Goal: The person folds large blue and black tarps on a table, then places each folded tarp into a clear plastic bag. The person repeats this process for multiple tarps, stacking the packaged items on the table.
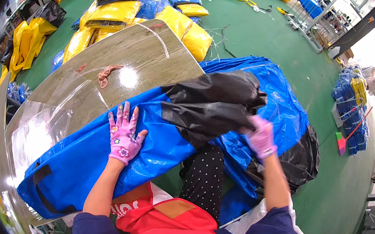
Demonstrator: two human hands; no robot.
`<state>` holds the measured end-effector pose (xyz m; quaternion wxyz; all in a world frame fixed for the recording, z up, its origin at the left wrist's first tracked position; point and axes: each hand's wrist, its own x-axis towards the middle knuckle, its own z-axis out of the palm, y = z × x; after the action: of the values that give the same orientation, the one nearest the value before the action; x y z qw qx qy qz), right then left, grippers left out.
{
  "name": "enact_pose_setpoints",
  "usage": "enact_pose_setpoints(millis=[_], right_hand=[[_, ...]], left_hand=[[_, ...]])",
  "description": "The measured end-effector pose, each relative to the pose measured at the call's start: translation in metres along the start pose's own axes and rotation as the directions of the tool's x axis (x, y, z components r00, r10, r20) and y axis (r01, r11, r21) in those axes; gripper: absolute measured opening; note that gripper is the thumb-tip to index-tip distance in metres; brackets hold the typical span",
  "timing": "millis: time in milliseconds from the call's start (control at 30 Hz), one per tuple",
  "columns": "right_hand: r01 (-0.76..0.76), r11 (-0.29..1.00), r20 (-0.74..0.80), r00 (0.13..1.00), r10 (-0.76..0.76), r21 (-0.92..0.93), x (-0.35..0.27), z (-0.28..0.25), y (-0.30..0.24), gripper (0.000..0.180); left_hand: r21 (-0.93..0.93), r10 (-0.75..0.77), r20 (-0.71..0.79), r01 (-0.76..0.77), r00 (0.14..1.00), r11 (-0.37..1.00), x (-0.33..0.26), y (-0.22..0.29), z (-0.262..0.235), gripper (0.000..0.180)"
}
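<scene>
A long blue tarpaulin bag (82,160) with black handle straps lies folded across the table's near edge. My left hand (126,135), in a pink flowered glove, presses flat on it with the fingers spread. From the bag's right end stretches a black plastic section (206,119) in two crumpled folds. My right hand (261,137), in a pink glove, is at the outer end of the lower black fold; its fingers are smeared by motion and partly hidden, so its grip does not show. To the right sits a heap of blue tarpaulin bags (280,96) with black ends.
On the wood-patterned table (157,61) are clear plastic bags (42,121) and a knotted pinkish cloth strip (106,75). Yellow and blue packed bundles (116,13) are piled behind it. A bundle rack (352,110) and a broom (341,142) stand at the right.
</scene>
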<state>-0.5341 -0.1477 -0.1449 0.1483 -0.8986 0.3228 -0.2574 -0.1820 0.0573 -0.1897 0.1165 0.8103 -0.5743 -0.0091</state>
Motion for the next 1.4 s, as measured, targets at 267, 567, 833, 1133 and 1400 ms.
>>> enact_pose_setpoints(millis=[267,567,833,1133,1400], right_hand=[[0.202,0.863,0.336,0.941,-0.04,-0.464,0.111,-0.09,-0.012,0.038],[-0.502,0.818,0.323,0.852,0.412,0.281,0.08,-0.025,0.048,0.022],[-0.261,0.894,0.548,0.717,0.432,-0.364,0.076,0.033,0.072,0.035],[-0.35,-0.391,0.523,0.607,0.598,0.852,-0.078,0.066,0.057,0.1],[-0.131,0.643,-0.22,0.873,0.436,0.755,0.032,0.068,-0.126,0.04]], left_hand=[[-0.011,0.049,0.078,-0.048,0.996,0.999,0.004,0.0,-0.012,0.079],[0.021,-0.029,0.07,0.028,0.997,0.999,0.004,0.002,-0.007,0.074],[-0.034,0.023,0.087,-0.021,0.996,0.999,0.023,0.033,-0.007,0.073],[-0.123,0.172,0.066,-0.163,0.983,0.979,0.029,0.094,0.016,0.078],[0.074,0.148,0.054,-0.152,0.988,0.986,0.027,0.087,0.032,0.074]])
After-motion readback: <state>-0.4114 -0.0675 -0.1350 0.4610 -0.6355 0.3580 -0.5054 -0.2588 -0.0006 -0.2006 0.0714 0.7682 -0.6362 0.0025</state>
